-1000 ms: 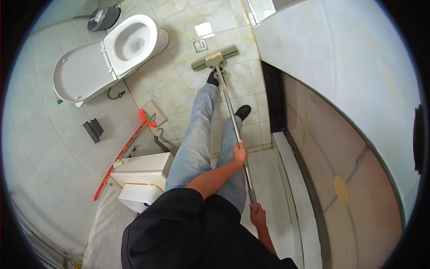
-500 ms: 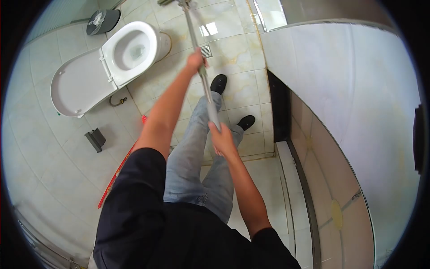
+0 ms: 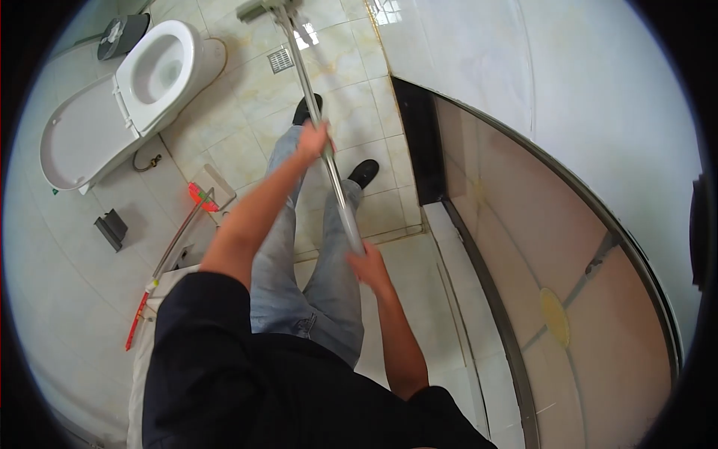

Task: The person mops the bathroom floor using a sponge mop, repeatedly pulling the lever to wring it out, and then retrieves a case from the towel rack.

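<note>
A mop (image 3: 301, 71) with a silver metal pole runs from the top of the view down to my waist. Its grey-green head (image 3: 258, 9) is partly cut off at the upper edge and appears lifted off the floor, though how high I cannot tell. Partway down the pole, my left hand (image 3: 315, 141) is wrapped round it. My right hand (image 3: 369, 267) grips the lower, grey handle end close to my body. Both hands are slightly blurred. Beyond the left hand, a square floor drain (image 3: 280, 60) lies in the tiled floor.
A toilet (image 3: 161, 71) with its lid raised stands at upper left, beside a dark bin (image 3: 123, 36). A red broom (image 3: 176, 243) leans near the left wall. At right are a cabinet (image 3: 516, 224) and a pale counter (image 3: 598, 120). My black shoes (image 3: 364, 174) stand on tiles.
The view has shifted right, so the toilet and drain sit further left. The mop's head shows more fully, and both hands have come lower in view, still round the pole.
</note>
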Available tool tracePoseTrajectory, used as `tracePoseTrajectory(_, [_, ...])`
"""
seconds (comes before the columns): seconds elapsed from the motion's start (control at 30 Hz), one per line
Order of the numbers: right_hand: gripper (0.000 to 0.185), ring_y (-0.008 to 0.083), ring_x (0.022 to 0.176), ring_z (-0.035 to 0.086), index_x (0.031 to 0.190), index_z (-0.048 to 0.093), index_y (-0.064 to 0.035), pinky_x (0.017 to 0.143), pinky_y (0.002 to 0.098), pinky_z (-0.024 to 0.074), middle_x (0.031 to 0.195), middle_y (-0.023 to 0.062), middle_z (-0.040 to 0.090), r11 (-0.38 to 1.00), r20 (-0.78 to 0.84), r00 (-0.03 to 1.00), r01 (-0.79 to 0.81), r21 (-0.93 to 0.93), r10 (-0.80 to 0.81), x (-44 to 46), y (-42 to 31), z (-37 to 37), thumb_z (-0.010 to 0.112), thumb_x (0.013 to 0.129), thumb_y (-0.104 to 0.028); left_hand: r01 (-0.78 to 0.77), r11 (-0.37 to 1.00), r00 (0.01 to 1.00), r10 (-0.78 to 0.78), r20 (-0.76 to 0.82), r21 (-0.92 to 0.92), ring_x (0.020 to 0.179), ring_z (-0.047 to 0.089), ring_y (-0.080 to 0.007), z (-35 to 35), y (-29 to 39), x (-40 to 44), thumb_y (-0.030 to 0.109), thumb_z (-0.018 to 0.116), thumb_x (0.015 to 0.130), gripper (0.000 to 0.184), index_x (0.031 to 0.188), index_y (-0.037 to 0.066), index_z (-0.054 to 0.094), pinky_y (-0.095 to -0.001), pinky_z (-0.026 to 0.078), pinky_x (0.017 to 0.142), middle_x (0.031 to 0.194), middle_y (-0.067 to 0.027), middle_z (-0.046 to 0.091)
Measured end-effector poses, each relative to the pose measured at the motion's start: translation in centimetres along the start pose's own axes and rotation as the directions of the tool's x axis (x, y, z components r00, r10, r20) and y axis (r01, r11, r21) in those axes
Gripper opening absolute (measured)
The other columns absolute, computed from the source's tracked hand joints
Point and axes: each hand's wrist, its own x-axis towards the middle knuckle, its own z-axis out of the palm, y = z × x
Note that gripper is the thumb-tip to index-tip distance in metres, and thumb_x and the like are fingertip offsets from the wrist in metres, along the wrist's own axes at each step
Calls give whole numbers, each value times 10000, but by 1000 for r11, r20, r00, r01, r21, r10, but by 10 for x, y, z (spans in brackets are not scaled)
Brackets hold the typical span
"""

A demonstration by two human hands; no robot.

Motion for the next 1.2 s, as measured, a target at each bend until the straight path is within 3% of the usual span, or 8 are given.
tracePoseTrajectory(0.13, [431, 125, 495, 532, 822, 623, -65, 484, 320, 427, 587, 11, 552, 949, -155, 969, -223, -224, 192, -121, 148, -46, 700, 889, -484, 182, 982, 918, -188, 349, 49, 930, 671, -317, 77, -58, -169, 468, 586, 924, 527, 1064, -39, 568, -454, 519, 814, 947, -231, 681])
tracePoseTrajectory(0.23, [364, 126, 417, 501, 790, 548, -86, 382, 303, 398, 538, 6, 490, 903, -225, 886, -426, -54, 405, -198, 195, -61, 665, 943, -395, 480, 861, 756, -310, 577, -166, 601, 688, -278, 135, -97, -260, 426, 502, 1011, 445, 1122, 7, 401, -422, 565, 572, 745, -143, 643])
tracePoseTrajectory(0.33, [399, 107, 383, 443, 779, 515, -105, 340, 285, 336, 520, -7, 447, 906, -228, 877, -397, 148, 422, -232, 209, -60, 612, 967, -443, 396, 876, 807, -189, 559, -276, 527, 654, -258, 161, -121, -301, 433, 442, 1036, 407, 1045, 38, 341, -417, 540, 491, 656, -109, 583])
tracePoseTrajectory(0.47, [447, 91, 369, 415, 760, 493, -108, 332, 274, 311, 511, -23, 427, 932, -274, 891, -345, 108, 362, -200, 169, -47, 549, 985, -490, 444, 838, 817, -235, 527, -315, 524, 646, -249, 124, -58, -260, 422, 427, 1043, 387, 1048, 49, 325, -424, 531, 482, 646, -109, 568])
tracePoseTrajectory(0.73, [486, 88, 382, 429, 771, 509, -93, 347, 278, 331, 515, -25, 437, 961, -305, 916, -277, -8, 262, -83, 0, -17, 531, 982, -531, 173, 972, 964, -135, 228, -156, 897, 597, -553, 62, 39, -75, 429, 407, 1030, 463, 1061, -30, 450, -586, 481, 789, 882, -365, 627])
tracePoseTrajectory(0.8, [491, 90, 394, 440, 776, 520, -87, 359, 279, 336, 521, -25, 446, 962, -296, 921, -271, -15, 254, -56, -57, -8, 533, 981, -533, 80, 986, 987, -58, 147, -149, 764, 638, -484, 48, 60, -25, 436, 402, 1033, 466, 1014, -28, 443, -546, 510, 708, 790, -312, 629])
tracePoseTrajectory(0.87, [534, 113, 354, 401, 797, 495, -80, 328, 291, 315, 501, -3, 421, 959, -216, 936, -285, -2, 278, -35, -108, 1, 476, 988, -578, -9, 992, 998, 17, 67, -127, 631, 678, -414, 27, 85, 21, 442, 398, 1036, 475, 966, -26, 436, -506, 540, 627, 698, -259, 631])
tracePoseTrajectory(1.2, [412, 120, 438, 425, 1094, 501, -69, 350, 286, 357, 688, 50, 477, 920, 292, 956, -118, 374, 4, 56, -291, 43, 378, 1056, -460, -6, 996, 1000, 8, 25, -94, 1020, 618, -503, -96, 217, 212, 471, 350, 1021, 625, 1054, -117, 558, -525, 499, 895, 1028, -379, 630])
